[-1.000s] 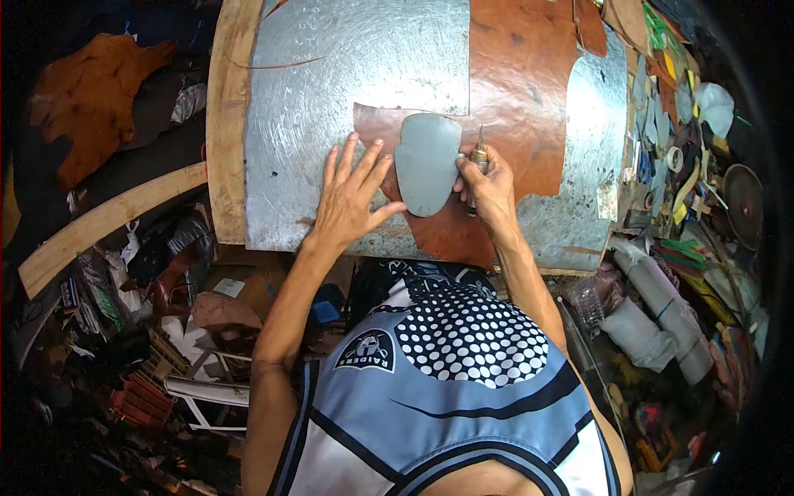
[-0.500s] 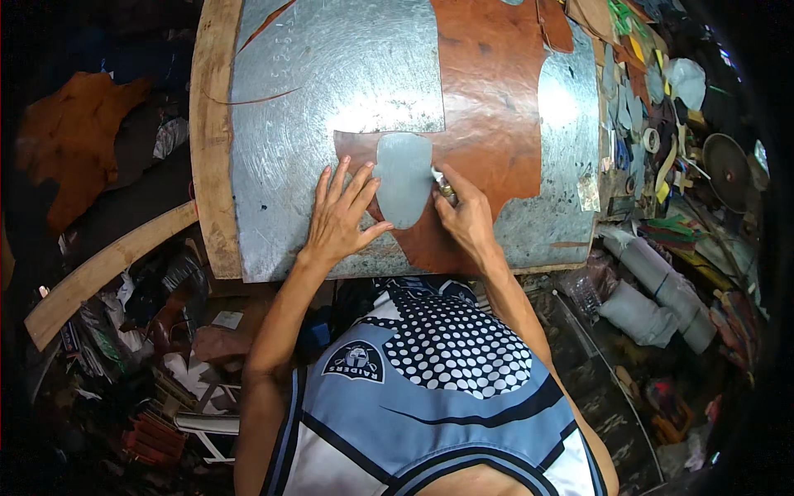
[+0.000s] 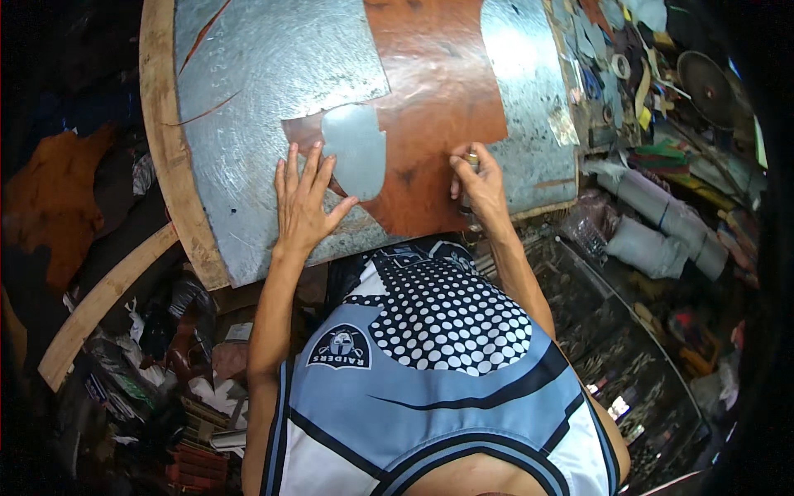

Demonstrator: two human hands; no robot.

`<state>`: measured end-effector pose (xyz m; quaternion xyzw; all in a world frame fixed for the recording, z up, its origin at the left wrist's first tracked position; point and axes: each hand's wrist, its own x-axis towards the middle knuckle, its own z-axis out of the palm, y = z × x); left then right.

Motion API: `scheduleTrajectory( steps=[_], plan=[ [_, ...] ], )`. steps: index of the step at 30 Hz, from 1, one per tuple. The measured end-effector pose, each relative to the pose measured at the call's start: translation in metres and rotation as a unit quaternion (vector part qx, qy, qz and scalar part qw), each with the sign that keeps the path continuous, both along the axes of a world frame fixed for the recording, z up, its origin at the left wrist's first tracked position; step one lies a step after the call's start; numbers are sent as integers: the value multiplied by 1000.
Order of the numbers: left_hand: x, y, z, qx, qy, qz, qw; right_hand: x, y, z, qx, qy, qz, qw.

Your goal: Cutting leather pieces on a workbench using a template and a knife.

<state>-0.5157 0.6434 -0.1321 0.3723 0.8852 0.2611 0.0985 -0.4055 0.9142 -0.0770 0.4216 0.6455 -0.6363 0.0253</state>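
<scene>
A grey, rounded pattern piece (image 3: 356,157) lies flat on a sheet of brown leather (image 3: 434,91). My left hand (image 3: 304,202) rests flat beside its left edge, fingers spread, with the thumb near its lower end. To the right, over the leather's lower right part, my right hand (image 3: 481,186) is closed round a small knife (image 3: 472,155). A brass-coloured part of it shows above the fingers; its blade is hard to make out. A cut edge of the leather runs along the left and above the pattern piece.
The leather lies on a scratched metal worktop (image 3: 256,66) with a wooden rail (image 3: 161,107) at its left. Thin leather strips (image 3: 203,37) lie at the far left. Scraps and a tape roll (image 3: 620,66) crowd the right side. Wrapped rolls (image 3: 653,219) stand lower right.
My right hand has drawn away from the pattern piece's right edge, moving right with the knife. My left hand stays beside the pattern piece. The whole view has shifted and turned slightly.
</scene>
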Motion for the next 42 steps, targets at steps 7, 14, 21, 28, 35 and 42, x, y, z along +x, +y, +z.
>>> scheduleTrajectory(
  steps=[7,14,21,28,35,42],
  plan=[
    [55,23,-1,-13,-5,-70,997,101,1,19,87,-186,93,974],
    [101,54,-1,74,-44,-255,963,154,-35,5,-37,-170,-83,981],
    [61,13,1,-24,-7,-123,992,174,-23,12,-36,-76,-150,985],
    [69,1,1,-18,23,-50,998,159,5,20,68,2,-113,991],
    [83,6,0,33,24,-98,994,57,-4,69,93,139,-29,986],
    [76,-9,4,108,-5,-73,991,2,-22,119,80,278,25,957]
  ],
)
